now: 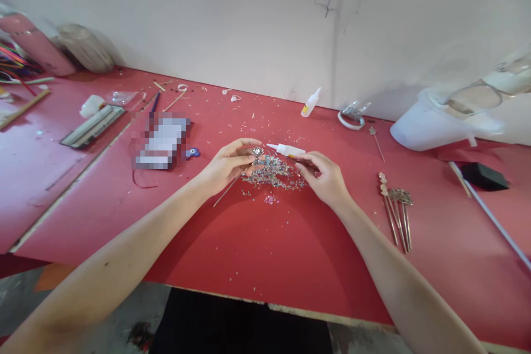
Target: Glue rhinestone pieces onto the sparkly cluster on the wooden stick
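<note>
My left hand [226, 168] pinches a metal hairpin whose flower-shaped head [258, 151] points up and whose thin stem [226, 192] slants down to the left. My right hand [326, 177] is closed, thumb and fingertips together; what they pinch, if anything, is too small to make out. Just beyond those fingertips is a white glue bottle [286, 149], nozzle pointing left; whether the fingers touch it I cannot tell. Between and below both hands a pile of small glittering stones [269, 172] spreads on the red tabletop [265, 243], with a few pink ones [271, 199] nearer me.
Several metal hairpins [396, 215] lie at the right, before a white bucket [423, 119]. A second glue bottle [310, 104] and a tape-like ring [352, 120] are near the wall. Leftward are a blurred-out flat object [161, 144], a blue trinket [193, 152] and a pink flask [37, 44].
</note>
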Motion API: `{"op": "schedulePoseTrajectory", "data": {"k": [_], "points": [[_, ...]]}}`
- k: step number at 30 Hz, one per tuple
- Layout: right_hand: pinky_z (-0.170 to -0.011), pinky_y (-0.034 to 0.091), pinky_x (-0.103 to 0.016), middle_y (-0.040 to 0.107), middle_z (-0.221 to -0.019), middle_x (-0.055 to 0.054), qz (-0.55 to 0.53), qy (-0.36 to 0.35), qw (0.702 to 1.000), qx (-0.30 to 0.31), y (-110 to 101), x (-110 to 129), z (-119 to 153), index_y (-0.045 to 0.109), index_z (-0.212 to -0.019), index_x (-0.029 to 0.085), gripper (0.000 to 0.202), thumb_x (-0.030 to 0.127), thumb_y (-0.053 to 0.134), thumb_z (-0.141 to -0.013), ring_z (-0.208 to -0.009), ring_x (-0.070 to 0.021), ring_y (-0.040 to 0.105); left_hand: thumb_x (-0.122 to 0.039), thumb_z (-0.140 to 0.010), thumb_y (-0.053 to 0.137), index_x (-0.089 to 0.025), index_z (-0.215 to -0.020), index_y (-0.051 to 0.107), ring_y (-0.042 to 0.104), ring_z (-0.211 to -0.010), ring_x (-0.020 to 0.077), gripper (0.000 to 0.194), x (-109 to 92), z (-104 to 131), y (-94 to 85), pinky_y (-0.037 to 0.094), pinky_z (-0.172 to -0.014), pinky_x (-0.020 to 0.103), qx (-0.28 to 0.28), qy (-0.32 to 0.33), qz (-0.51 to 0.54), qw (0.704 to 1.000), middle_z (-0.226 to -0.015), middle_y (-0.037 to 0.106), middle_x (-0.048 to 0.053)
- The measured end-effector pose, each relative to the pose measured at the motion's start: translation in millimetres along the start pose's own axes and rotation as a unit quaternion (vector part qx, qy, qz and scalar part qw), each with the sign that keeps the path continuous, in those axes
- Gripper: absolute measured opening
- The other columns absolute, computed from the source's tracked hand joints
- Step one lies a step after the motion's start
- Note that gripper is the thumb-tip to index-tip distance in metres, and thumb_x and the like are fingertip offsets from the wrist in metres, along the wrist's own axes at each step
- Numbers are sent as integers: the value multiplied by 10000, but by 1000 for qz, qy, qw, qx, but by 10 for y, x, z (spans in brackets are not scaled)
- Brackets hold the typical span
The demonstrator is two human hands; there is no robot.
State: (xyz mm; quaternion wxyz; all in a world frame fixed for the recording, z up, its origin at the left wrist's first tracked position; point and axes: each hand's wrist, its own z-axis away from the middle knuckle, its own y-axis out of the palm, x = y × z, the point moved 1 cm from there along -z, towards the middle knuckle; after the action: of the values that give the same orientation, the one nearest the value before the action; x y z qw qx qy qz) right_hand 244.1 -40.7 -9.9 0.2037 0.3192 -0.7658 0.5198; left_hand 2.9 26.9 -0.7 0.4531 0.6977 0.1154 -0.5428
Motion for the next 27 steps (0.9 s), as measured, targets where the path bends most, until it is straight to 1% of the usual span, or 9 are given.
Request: {"op": "schedulePoseTrajectory", "data": {"k": [3, 8, 10, 13, 15, 17, 19, 23, 27], "points": [[-711, 509, -330, 679, -944, -64, -8, 25, 999, 28, -78, -50, -13, 651, -948, 216, 151, 327, 574, -881, -818, -183, 637, -74, -778, 625, -170, -1031, 629, 480, -511, 48, 271, -21, 5, 7, 454, -986, 432, 0, 3, 0, 1000, -676, 574, -43], [-612, 510, -316, 633, -673, -10, -115, 130, 978, 120, -57, -37, 9, 622, -937, 208, 212, 402, 606, -854, -583, -141, 596, -83, -775, 622, -178, -1031, 626, 469, -499, 41, 273, -20, 7, 11, 471, -965, 424, -12, -10, -13, 1000, -762, 636, -14], [-652, 531, -326, 664, -730, -23, -178, 146, 964, 134, -7, 20, 19, 611, -936, 207, 226, 413, 614, -845, -635, -150, 632, -89, -779, 624, -180, -1039, 622, 479, -504, 42, 275, -16, 4, 5, 472, -962, 420, -9, -10, -21, 1000, -790, 650, -5], [-802, 547, -364, 707, -912, -61, -252, 146, 948, 129, 40, 94, 18, 607, -916, 208, 227, 411, 645, -822, -835, -185, 678, -94, -778, 633, -179, -1043, 614, 484, -503, 40, 278, -13, -4, -10, 470, -963, 420, -7, -9, -24, 1000, -820, 658, 2], [-821, 549, -373, 708, -911, -59, -275, 148, 944, 102, 17, 94, 5, 603, -913, 206, 226, 405, 656, -819, -839, -183, 680, -93, -776, 634, -181, -1043, 612, 484, -503, 39, 282, -14, -9, -20, 470, -961, 422, -8, -10, -22, 1000, -839, 662, 5], [-749, 564, -359, 701, -846, -46, -287, 154, 943, 74, -54, 50, -13, 592, -912, 204, 240, 408, 669, -811, -754, -169, 674, -94, -776, 632, -185, -1044, 614, 485, -512, 42, 283, -16, -11, -28, 472, -957, 422, -5, -5, -19, 1000, -830, 656, 0], [-609, 558, -320, 682, -791, -37, -287, 168, 939, 90, -144, -14, -29, 587, -917, 199, 277, 426, 685, -793, -686, -167, 667, -95, -782, 627, -185, -1049, 616, 489, -522, 45, 282, -18, -9, -34, 471, -958, 425, 0, -1, -17, 1000, -815, 645, -5], [-465, 466, -259, 650, -690, -18, -226, 195, 934, 193, -288, -113, -31, 609, -963, 185, 314, 452, 665, -808, -529, -126, 595, -88, -783, 630, -177, -1041, 623, 493, -524, 50, 273, -21, -5, -38, 464, -968, 428, 5, 3, -8, 1000, -739, 600, -28], [-554, 465, -268, 653, -747, -35, -124, 136, 964, 193, -326, -160, -29, 649, -887, 191, 273, 451, 662, -804, -634, -142, 597, -86, -780, 627, -178, -1038, 629, 496, -527, 56, 274, -22, 3, -33, 465, -965, 417, 6, 1, -8, 1000, -667, 554, -46]]}}
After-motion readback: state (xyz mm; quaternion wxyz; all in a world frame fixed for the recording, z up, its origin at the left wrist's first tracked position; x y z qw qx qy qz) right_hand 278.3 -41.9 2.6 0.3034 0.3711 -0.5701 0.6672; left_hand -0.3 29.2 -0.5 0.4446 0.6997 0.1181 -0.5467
